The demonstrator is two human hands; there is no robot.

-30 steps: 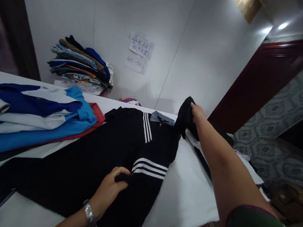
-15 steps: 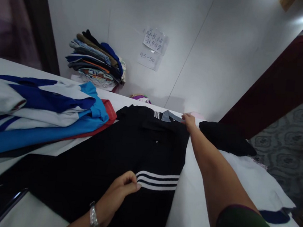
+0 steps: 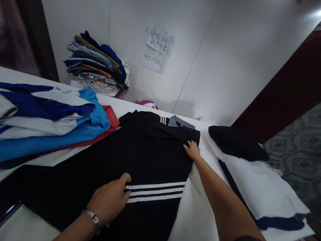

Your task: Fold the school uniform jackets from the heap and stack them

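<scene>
A black top (image 3: 156, 160) with a grey collar (image 3: 182, 122) lies spread on the white table, its collar end farthest from me. Three white stripes (image 3: 156, 191) cross its lower part, and shorter ones show beside the collar. My left hand (image 3: 109, 198), wearing a silver-coloured bracelet (image 3: 93, 217), rests at the left end of the long stripes with thumb and forefinger apart. On the right edge of the top, below the collar, my right hand (image 3: 192, 150) lies with fingers spread. A folded black strip of fabric (image 3: 165, 132) runs across just above it.
Blue, white and red garments (image 3: 44, 119) lie heaped on the left. A stack of folded clothes (image 3: 97, 61) stands by the wall. To the right are a folded black garment (image 3: 236, 142) and white clothing (image 3: 269, 187). Handwritten paper signs (image 3: 158, 41) hang on the wall.
My right hand has left the collar and moved down onto the top's right edge. My left hand has opened from its pinch; the stripes now lie straighter.
</scene>
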